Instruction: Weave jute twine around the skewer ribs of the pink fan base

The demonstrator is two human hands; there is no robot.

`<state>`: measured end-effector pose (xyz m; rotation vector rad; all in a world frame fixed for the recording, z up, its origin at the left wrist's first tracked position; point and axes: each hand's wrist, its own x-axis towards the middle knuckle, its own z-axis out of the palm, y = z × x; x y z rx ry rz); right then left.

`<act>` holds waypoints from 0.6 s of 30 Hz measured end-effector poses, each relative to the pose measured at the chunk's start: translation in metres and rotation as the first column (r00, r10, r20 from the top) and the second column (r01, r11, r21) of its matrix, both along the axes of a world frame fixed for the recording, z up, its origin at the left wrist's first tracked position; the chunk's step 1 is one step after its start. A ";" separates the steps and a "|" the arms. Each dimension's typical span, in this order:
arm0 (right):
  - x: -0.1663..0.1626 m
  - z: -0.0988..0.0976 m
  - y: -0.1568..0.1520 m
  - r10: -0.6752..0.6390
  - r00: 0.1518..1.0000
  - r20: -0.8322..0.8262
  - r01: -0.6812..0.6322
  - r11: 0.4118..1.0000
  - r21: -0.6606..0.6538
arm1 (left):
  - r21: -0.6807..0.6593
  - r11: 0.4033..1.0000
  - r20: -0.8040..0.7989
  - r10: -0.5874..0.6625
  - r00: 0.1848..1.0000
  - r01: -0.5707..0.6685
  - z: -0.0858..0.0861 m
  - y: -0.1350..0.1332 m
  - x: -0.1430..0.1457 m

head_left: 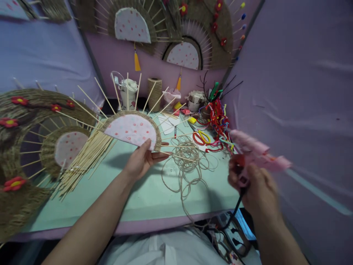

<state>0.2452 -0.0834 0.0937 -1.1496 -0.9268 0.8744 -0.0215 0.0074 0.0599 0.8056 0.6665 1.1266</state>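
My left hand (145, 159) pinches the lower edge of a half-round fan piece (131, 128), pink dotted fabric rimmed with jute and set with thin wooden sticks, held tilted above the green table (143, 198). My right hand (256, 186) is closed round the grip of a pink glue gun (257, 151), blurred by motion, raised at the table's right edge with its black cord (234, 213) hanging down. A loose tangle of jute twine (187, 162) lies between the two hands.
A bundle of wooden sticks (82, 160) lies left of centre. A large finished jute fan with red flowers (30, 147) fills the left. At the back stand a twine spool (154, 94), a white jar (129, 94), pipe cleaners (217, 114) and scissors (201, 137). Fans hang on the pink wall.
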 end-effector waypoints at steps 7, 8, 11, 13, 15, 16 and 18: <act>-0.056 -0.026 -0.007 0.307 0.913 0.269 -0.289 0.952 -0.104 | 0.103 0.980 -0.030 0.175 0.984 -0.171 -0.005 -0.006 0.008; -0.059 -0.029 -0.006 0.310 0.904 0.294 -0.287 0.950 -0.120 | 0.116 0.972 -0.030 0.208 0.978 -0.203 -0.006 -0.007 0.008; -0.063 -0.036 -0.006 0.310 0.882 0.354 -0.273 0.950 -0.153 | 0.132 0.948 -0.032 0.295 0.955 -0.288 -0.008 -0.007 0.010; -0.062 -0.041 -0.006 0.308 0.873 0.378 -0.265 0.950 -0.162 | 0.139 0.933 -0.031 0.340 0.940 -0.332 -0.010 -0.007 0.010; -0.062 -0.046 -0.007 0.303 0.867 0.395 -0.259 0.952 -0.161 | 0.150 0.917 -0.023 0.377 0.926 -0.370 -0.011 -0.006 0.011; -0.062 -0.048 -0.007 0.303 0.865 0.400 -0.260 0.952 -0.160 | 0.155 0.910 -0.021 0.391 0.920 -0.384 -0.012 -0.006 0.011; -0.063 -0.051 -0.006 0.310 0.858 0.409 -0.268 0.950 -0.159 | 0.158 0.897 -0.026 0.422 0.906 -0.413 -0.014 -0.005 0.011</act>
